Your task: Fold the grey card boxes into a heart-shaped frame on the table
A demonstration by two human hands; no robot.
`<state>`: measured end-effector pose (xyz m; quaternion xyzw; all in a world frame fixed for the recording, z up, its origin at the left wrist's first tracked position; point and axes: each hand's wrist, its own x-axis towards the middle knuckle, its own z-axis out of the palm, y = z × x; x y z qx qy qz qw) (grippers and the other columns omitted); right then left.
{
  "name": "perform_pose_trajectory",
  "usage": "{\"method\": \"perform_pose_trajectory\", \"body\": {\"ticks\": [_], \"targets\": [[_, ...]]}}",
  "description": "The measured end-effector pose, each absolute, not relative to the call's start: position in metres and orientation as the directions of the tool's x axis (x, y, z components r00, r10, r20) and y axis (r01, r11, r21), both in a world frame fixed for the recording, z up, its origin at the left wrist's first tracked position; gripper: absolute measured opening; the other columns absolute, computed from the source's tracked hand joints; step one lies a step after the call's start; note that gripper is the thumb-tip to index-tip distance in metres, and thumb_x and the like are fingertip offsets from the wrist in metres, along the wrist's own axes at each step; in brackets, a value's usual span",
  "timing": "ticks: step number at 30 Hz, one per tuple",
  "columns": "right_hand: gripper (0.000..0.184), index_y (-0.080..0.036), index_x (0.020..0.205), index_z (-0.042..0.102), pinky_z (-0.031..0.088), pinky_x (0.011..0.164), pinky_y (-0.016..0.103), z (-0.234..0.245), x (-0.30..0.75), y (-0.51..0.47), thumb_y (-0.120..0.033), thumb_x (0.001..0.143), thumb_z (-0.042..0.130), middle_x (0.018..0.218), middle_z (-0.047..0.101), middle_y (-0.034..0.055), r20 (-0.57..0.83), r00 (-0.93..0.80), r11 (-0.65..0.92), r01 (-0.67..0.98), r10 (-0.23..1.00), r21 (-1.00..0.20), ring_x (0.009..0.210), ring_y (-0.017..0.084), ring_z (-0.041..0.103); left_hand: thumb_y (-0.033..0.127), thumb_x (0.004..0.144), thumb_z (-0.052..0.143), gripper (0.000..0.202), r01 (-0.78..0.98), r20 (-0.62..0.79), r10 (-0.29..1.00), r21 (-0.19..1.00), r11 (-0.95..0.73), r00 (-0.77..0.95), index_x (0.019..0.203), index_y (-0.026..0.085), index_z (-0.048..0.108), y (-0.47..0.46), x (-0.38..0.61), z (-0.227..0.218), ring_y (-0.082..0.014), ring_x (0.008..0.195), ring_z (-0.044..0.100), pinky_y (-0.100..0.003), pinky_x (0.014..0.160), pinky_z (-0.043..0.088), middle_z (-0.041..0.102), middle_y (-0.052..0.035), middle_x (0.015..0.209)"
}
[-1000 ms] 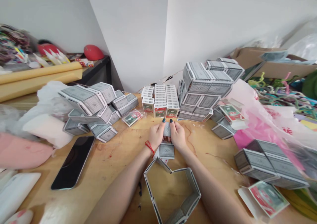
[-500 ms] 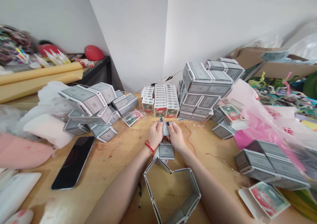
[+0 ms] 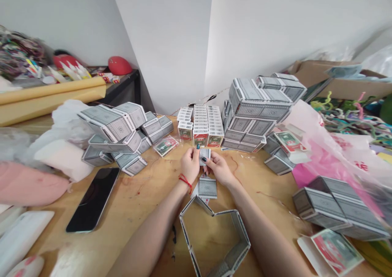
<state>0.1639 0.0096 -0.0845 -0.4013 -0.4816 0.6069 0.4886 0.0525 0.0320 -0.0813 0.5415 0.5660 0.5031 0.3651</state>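
Note:
My left hand (image 3: pixel 190 166) and my right hand (image 3: pixel 219 168) meet over the wooden table (image 3: pixel 147 203) and both pinch a small grey patterned card (image 3: pixel 204 156) held upright between them. A red string is tied round my left wrist. Just below the hands lies a small pile of the same grey cards (image 3: pixel 207 187). Nearer to me stands a ring of linked folded cards (image 3: pixel 214 240), open in the middle, between my forearms.
Rows of small card packs (image 3: pixel 202 126) stand behind the hands. Grey card blocks are piled at the left (image 3: pixel 116 132) and right (image 3: pixel 257 109), more at the far right (image 3: pixel 337 207). A black phone (image 3: pixel 93 199) lies at the left. Pink plastic bags (image 3: pixel 321 154) cover the right side.
Both hands have lifted the card a little and turned it, the right hand shifting lower and to the right. The view has tilted slightly.

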Motion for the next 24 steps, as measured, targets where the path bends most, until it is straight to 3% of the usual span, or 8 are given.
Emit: {"method": "perform_pose_trajectory", "body": {"ticks": [5, 10, 14, 20, 24], "targets": [[0.031, -0.018, 0.081, 0.049, 0.034, 0.036, 0.019, -0.087, 0.165, 0.010, -0.045, 0.071, 0.062, 0.046, 0.054, -0.0071, -0.045, -0.210, -0.098, -0.250, 0.977, -0.963, 0.033, 0.008, 0.045, 0.037, 0.082, 0.041, 0.031, 0.194, 0.100, 0.987, 0.978, -0.074, -0.125, 0.061, 0.016, 0.047, 0.033, 0.054, -0.083, -0.0100, 0.053, 0.045, -0.020, 0.051, 0.035, 0.050, 0.0012, 0.056], [0.030, -0.018, 0.080, 0.048, 0.033, 0.034, 0.018, -0.082, 0.162, 0.005, -0.045, 0.072, 0.060, 0.044, 0.054, -0.0068, -0.045, -0.168, -0.081, -0.215, 0.985, -0.973, 0.032, 0.008, 0.046, 0.040, 0.080, 0.044, 0.036, 0.359, 0.164, 0.979, 0.927, -0.111, -0.121, 0.053, 0.017, 0.044, 0.034, 0.051, -0.082, -0.0093, 0.048, 0.043, -0.021, 0.048, 0.030, 0.048, 0.0013, 0.050], [0.030, -0.018, 0.076, 0.048, 0.037, 0.037, 0.019, -0.082, 0.164, 0.005, -0.044, 0.071, 0.063, 0.048, 0.057, -0.0047, -0.031, -0.229, -0.080, -0.208, 0.973, -0.975, 0.036, 0.009, 0.050, 0.043, 0.080, 0.044, 0.042, 0.416, 0.159, 0.981, 0.904, -0.100, -0.111, 0.048, 0.017, 0.042, 0.035, 0.049, -0.081, -0.0087, 0.045, 0.039, -0.022, 0.045, 0.026, 0.045, 0.0012, 0.045], [0.030, -0.018, 0.073, 0.051, 0.042, 0.041, 0.023, -0.085, 0.167, 0.007, -0.044, 0.069, 0.065, 0.051, 0.059, -0.0033, -0.011, -0.271, -0.083, -0.257, 0.963, -0.963, 0.039, 0.010, 0.052, 0.050, 0.076, 0.047, 0.044, 0.173, 0.027, 0.999, 0.985, -0.030, 0.020, 0.048, 0.016, 0.042, 0.038, 0.046, -0.081, -0.0074, 0.042, 0.036, -0.021, 0.041, 0.026, 0.040, 0.0034, 0.043], [0.028, -0.018, 0.076, 0.054, 0.047, 0.047, 0.025, -0.084, 0.165, 0.007, -0.044, 0.070, 0.063, 0.057, 0.060, -0.0017, -0.024, -0.175, -0.074, -0.287, 0.984, -0.955, 0.047, 0.012, 0.055, 0.049, 0.074, 0.051, 0.039, 0.008, 0.011, 0.996, 1.000, -0.012, 0.088, 0.055, 0.016, 0.046, 0.041, 0.040, -0.079, -0.0070, 0.045, 0.038, -0.020, 0.042, 0.030, 0.042, 0.0041, 0.049]]}}
